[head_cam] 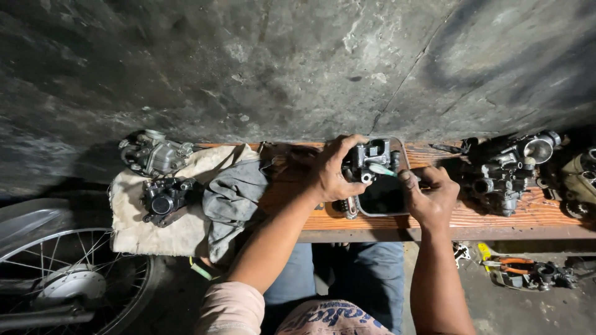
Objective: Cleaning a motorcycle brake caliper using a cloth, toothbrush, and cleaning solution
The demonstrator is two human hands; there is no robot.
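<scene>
The left hand (332, 170) was clenched around a dark carburetor body (367, 160), holding it up over a shallow metal tray (402, 211). The right hand (431, 197) gripped a small brush with a pale green handle (380, 169), its tip touching the carburetor. The tray sat on a worn wooden desk (496, 217) set against a rough concrete wall (279, 62), and a small metal part (347, 206) lay just beside the tray's left edge.

Left of the hands, two cloths lay on the desk: a grey rag (233, 198) and a cream towel (167, 229). Two more assemblies rested on the towel, a silver carburetor (155, 154) and a black one (164, 198). At the right end of the desk stood a cluster of further carburetor parts (506, 170). On the floor below lay orange-handled pliers (512, 265), and one spoked motorcycle wheel (68, 279) stood at the lower left.
</scene>
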